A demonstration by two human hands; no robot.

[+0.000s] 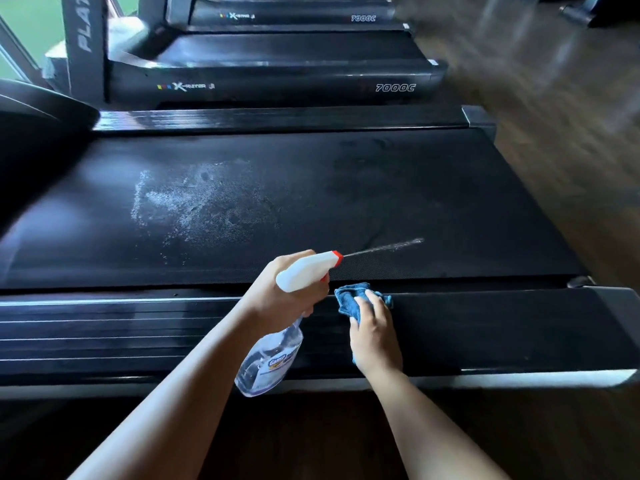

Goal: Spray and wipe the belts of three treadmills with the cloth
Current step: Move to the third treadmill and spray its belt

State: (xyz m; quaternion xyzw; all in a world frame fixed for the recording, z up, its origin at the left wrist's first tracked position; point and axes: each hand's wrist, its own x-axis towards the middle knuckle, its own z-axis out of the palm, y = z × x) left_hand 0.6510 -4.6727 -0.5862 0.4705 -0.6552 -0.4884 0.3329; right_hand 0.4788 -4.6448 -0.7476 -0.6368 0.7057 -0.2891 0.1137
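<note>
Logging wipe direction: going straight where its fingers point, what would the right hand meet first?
Likely the nearest belt, just past the side rail where the right hand grips the cloth.

A left hand [277,292] hides the neck of the spray bottle [273,341], and a right hand [374,337] covers most of the blue cloth [349,297] at the near side rail [485,327]. The print on the bottle's label [277,363] is too small to read in full. The farthest treadmill [294,15] and the lettering on an upright post [85,39] are cut off at the top edge, while the wooden floor [554,64] at upper right dissolves into blur.
</note>
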